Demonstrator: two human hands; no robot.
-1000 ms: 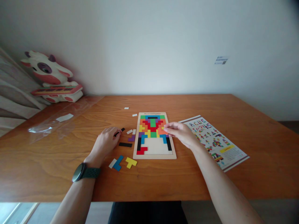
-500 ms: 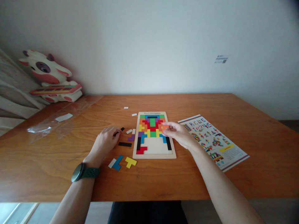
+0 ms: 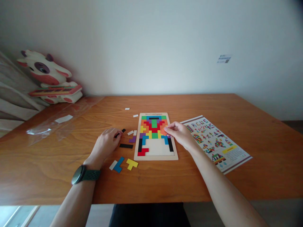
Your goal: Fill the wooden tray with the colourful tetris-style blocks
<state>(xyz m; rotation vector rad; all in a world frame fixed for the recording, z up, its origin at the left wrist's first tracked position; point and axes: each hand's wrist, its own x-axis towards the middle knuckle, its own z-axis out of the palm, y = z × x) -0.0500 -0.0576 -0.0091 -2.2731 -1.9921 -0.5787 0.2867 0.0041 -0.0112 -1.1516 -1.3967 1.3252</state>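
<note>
A wooden puzzle tray (image 3: 155, 157) lies on the table, its upper half filled with coloured block pieces and its lower middle bare. My right hand (image 3: 180, 134) pinches an orange piece (image 3: 163, 131) over the tray's right side. My left hand (image 3: 106, 144) rests flat on the table left of the tray, its fingertips on a small black piece (image 3: 121, 132). Loose pieces lie close by: a black bar (image 3: 126, 146), a purple piece (image 3: 133, 139), a blue piece (image 3: 119, 164), a yellow piece (image 3: 132, 164) and small white pieces (image 3: 131, 133).
A printed pattern sheet (image 3: 216, 142) lies right of the tray. A clear plastic bag (image 3: 56, 121) is spread at the far left. A cow-shaped toy (image 3: 48, 77) stands against the wall at the back left. A watch sits on my left wrist.
My right hand lifted the orange piece slightly off the tray's right side and turned it in its fingers. My left hand stayed in place.
</note>
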